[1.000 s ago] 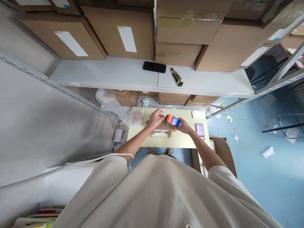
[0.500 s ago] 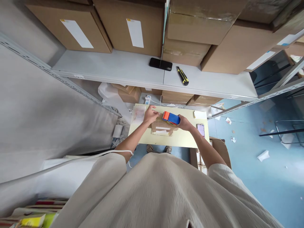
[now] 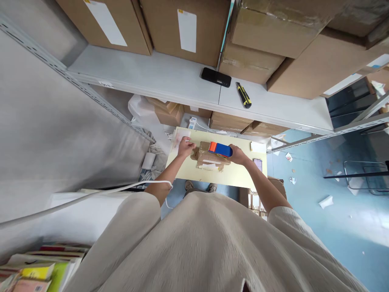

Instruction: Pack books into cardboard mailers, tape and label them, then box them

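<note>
My right hand (image 3: 238, 155) is wrapped round the end of a blue and orange tape dispenser (image 3: 224, 150). The dispenser is held over a small brown cardboard box (image 3: 203, 148) with white labels on its near side. Left of the box, my left hand (image 3: 186, 147) has its fingers drawn together near a brown cardboard flap (image 3: 195, 154). What those fingers pinch, if anything, is too small to make out. The box rests on a pale yellow table (image 3: 194, 173).
A phone (image 3: 258, 164) and a white label stack (image 3: 258, 147) lie at the table's right. Above the table's far side runs a grey shelf (image 3: 136, 77) with large cartons, a black phone-like object (image 3: 216, 77) and a utility knife (image 3: 243, 95). An open carton (image 3: 275, 186) stands lower right.
My left hand has moved left, away from the dispenser and the box top. The dispenser stays over the box in my right hand. The camera view has shifted slightly.
</note>
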The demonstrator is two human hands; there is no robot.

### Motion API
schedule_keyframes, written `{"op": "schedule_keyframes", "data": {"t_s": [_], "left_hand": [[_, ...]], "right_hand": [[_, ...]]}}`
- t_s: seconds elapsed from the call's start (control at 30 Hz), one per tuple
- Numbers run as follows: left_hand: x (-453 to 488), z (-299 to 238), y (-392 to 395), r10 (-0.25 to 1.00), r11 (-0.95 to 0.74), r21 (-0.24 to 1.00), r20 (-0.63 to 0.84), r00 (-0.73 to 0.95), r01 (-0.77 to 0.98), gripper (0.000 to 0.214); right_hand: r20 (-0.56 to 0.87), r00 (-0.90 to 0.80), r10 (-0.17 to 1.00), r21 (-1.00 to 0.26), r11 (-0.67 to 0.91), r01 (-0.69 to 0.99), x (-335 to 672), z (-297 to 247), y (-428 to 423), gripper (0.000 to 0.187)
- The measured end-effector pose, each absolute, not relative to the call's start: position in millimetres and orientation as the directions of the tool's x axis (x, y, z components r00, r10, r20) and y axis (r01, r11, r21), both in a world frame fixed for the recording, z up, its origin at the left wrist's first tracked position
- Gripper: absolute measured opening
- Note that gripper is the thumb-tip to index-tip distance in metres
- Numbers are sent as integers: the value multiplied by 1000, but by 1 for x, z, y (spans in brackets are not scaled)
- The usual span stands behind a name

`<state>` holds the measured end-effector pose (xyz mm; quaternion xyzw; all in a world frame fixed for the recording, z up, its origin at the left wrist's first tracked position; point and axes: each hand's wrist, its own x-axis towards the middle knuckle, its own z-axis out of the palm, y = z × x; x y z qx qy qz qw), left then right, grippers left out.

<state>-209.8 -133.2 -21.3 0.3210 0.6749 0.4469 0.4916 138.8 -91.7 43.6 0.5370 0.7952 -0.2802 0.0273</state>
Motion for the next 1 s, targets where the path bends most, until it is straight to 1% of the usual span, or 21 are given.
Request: {"op": "schedule_keyframes", "data": {"t_s": [0.1, 0.23, 0.43, 0.7, 1.0], "left_hand": [[-211, -36, -137, 865, 397, 917, -386, -321, -35, 45], [-210, -58, -141, 852, 404, 911, -406, -332, -79, 42], [-205, -82, -144, 834, 419, 899, -437, -335, -130, 42], [-188, -94, -143, 820, 453, 891, -430, -377, -31, 39], [-170, -82, -146, 842, 460, 887, -418, -341, 48, 27]], "right_hand": [[-359, -431, 828, -361, 303, 882, 130, 54, -91, 48], [-412, -410, 813, -287, 312, 906, 115, 69, -90, 47], [-449, -391, 804, -229, 319, 920, 101, 81, -91, 45], [-460, -373, 806, -195, 318, 928, 99, 80, -91, 46], [-448, -374, 812, -199, 317, 927, 102, 72, -91, 47]]}}
